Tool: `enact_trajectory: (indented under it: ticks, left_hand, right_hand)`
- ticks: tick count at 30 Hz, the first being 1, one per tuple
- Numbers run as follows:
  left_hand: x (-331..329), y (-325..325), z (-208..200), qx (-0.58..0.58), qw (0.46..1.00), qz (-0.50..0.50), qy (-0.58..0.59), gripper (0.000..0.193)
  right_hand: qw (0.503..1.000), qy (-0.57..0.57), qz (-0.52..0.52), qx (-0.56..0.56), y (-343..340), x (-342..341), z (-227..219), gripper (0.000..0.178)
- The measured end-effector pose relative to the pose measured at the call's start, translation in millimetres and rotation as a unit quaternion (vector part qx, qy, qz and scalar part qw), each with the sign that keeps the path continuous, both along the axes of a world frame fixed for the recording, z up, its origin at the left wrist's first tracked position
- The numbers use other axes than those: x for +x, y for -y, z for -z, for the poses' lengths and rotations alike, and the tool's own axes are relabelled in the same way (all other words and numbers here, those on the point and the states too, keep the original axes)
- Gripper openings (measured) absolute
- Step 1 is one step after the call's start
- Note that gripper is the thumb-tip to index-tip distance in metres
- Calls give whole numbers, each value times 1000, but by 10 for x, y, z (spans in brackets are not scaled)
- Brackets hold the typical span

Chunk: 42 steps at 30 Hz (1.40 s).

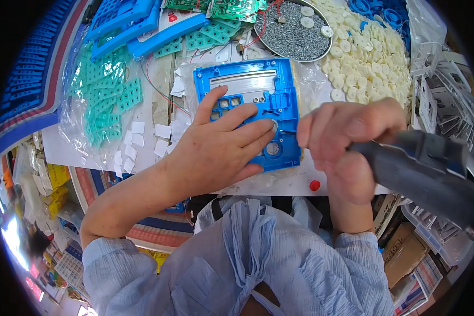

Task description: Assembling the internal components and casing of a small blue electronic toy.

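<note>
A blue plastic housing [237, 75] lies face down on the white work surface, with square cut-outs, a long slot and round holes. My left hand [216, 142] rests on it, fingers spread over the cut-outs and palm down. In my right hand [347, 137] is a black power screwdriver [416, 163], gripped near its front end. Its thin dark bit [288, 131] reaches over the right side of the housing; I cannot tell whether it touches a screw. A small red cap [314, 185] lies near the front edge.
A round tray [329, 46] of small screws stands behind the housing, beside a heap of cream discs [363, 63]. Teal rubber keypads [108, 89] lie at left, near white paper squares [162, 131]. Green circuit boards [231, 9] and blue housings [166, 37] are stacked at the back.
</note>
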<state>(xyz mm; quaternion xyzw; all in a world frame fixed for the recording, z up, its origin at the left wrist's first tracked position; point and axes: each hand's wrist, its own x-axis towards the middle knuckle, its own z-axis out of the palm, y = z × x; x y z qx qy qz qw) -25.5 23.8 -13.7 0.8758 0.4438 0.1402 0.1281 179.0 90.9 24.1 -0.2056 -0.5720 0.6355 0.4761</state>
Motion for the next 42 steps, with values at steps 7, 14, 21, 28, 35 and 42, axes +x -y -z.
enact_trajectory:
  ticks: [7, 14, 21, 28, 35, 42]
  left_hand:
    - [13, 54, 25, 16, 1000, -17, 12, 51]
    - [24, 41, 59, 11, 999, -21, 28, 46]
    - [21, 34, 135, 34, 997, -12, 70, 39]
    - [-174, 112, 18, 0, 986, -26, 162, 42]
    - [-963, -80, -56, 109, 948, -258, 151, 16]
    - [-892, -1277, -142, 157, 968, -194, -20, 24]
  right_hand:
    - [1000, 6, -6, 0, 20, -110, 126, 38]
    - [999, 13, -25, 30, 36, -202, 205, 30]
    - [995, 21, -76, 68, -21, -147, 274, 24]
    - [991, -58, -28, 120, -418, 282, -163, 41]
    - [956, 107, 216, 165, -761, 636, -517, 52]
    - [935, 96, 285, 186, -753, 350, -391, 56]
